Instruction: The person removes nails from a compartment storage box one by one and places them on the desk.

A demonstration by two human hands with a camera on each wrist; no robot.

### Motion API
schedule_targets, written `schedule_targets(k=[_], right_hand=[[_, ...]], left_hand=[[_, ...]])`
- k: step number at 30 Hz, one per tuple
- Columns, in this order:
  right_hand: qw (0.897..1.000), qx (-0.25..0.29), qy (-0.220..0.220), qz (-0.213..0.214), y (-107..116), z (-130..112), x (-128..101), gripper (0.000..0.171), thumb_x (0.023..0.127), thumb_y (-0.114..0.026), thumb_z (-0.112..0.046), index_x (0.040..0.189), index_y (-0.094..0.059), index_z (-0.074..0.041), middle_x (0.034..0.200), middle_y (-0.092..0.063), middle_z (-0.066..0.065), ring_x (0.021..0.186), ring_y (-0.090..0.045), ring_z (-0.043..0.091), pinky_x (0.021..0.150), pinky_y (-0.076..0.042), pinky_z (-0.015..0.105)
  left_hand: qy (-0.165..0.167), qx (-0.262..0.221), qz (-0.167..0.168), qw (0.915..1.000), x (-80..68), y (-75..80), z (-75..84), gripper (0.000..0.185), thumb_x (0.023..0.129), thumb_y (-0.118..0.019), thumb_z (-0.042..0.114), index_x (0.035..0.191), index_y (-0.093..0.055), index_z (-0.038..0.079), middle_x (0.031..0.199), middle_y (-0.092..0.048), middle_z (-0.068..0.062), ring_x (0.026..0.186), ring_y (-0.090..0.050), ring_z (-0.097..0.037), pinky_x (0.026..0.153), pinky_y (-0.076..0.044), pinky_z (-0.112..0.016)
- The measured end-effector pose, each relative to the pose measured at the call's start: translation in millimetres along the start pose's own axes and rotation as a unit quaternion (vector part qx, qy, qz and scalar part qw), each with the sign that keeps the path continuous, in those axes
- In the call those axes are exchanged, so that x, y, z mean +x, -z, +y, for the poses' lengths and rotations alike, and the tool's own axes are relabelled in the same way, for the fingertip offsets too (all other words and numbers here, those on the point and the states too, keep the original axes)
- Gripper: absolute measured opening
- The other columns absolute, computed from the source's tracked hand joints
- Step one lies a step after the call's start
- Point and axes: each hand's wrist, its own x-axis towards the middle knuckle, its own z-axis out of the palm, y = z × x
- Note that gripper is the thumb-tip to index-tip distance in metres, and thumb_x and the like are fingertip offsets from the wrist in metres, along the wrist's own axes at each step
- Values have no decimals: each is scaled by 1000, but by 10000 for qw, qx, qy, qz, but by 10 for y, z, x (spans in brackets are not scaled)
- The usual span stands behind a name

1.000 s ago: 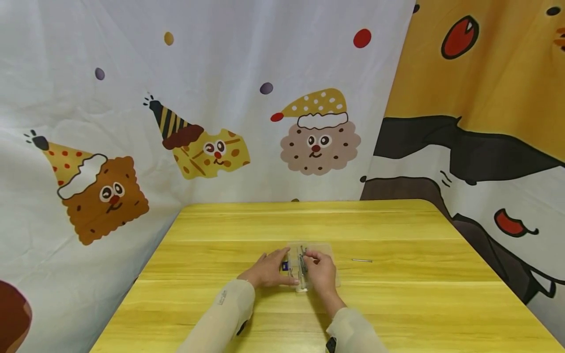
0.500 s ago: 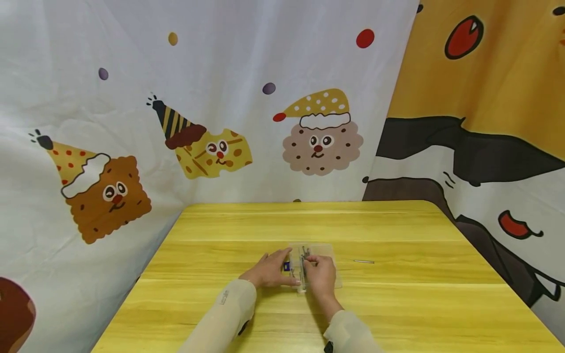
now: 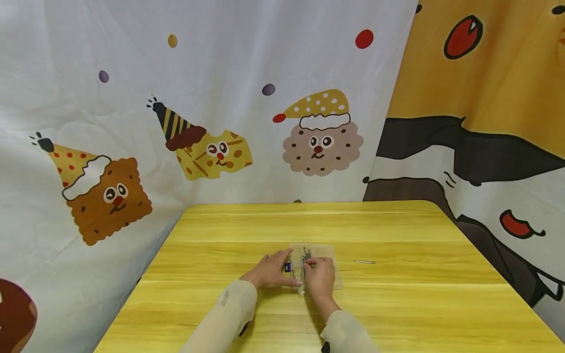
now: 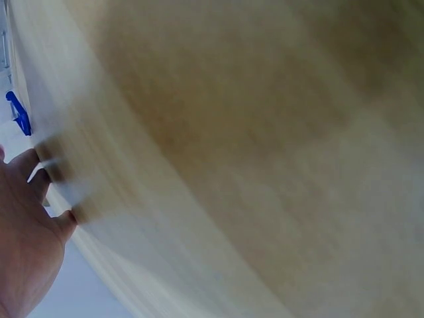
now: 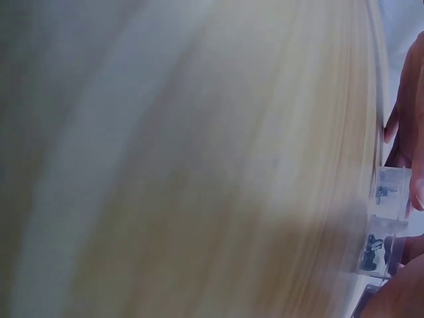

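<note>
A clear plastic compartment box lies on the table, its lid folded open to the right and a blue latch at its left. My left hand spans the box's left end, thumb along the near side, fingers spread toward the far corner. Thin metal nails lie in the middle compartment. Over them, my right hand pinches at the nails with thumb and index finger; its palm covers part of the lid. The right wrist view shows small dark metal pieces through the box wall.
One loose nail lies on the wooden table to the right of the box. Behind the table hangs a white cloth printed with cartoon figures.
My right hand has drawn slightly nearer along the middle compartment, uncovering more of the nails at its far end. The left hand holds its place. The head view has shifted a little.
</note>
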Motion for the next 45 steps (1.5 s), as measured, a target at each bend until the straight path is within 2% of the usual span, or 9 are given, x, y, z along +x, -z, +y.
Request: schedule_targets(k=[18,27,37,45], right_hand=[[9977,-608,282,62,-16,-9,-15,5,80,-78,-3,80,-75,1,97,-59,18,92,-56,37,81,-49,50],[9952,-867,457,26,-5,2,-12,8,82,-76,-6,78,-76,1,97,-60,18,93,-55,37,82,-48,49],[9919,-1035,711,177,-13,26,6,10,81,-72,-5,73,-76,0,94,-61,18,87,-57,36,78,-49,48],[9895,-1217,783,31,-16,55,17,13,83,-73,-7,71,-75,-2,94,-60,17,89,-57,35,79,-51,47]], left_hand=[[4,118,26,9999,32,-37,-27,107,81,-67,69,160,-19,15,160,-29,-10,146,-29,-29,119,-12,-54],[-6,182,9,9998,15,-27,-3,107,81,-67,69,160,-20,14,159,-32,-11,145,-31,-29,119,-14,-55],[-50,184,57,9998,17,-22,-2,108,81,-67,69,160,-20,12,159,-32,-11,145,-31,-30,119,-14,-55],[-37,118,84,9999,20,-51,-25,109,80,-68,70,160,-20,15,159,-31,-11,145,-30,-30,120,-13,-53]])
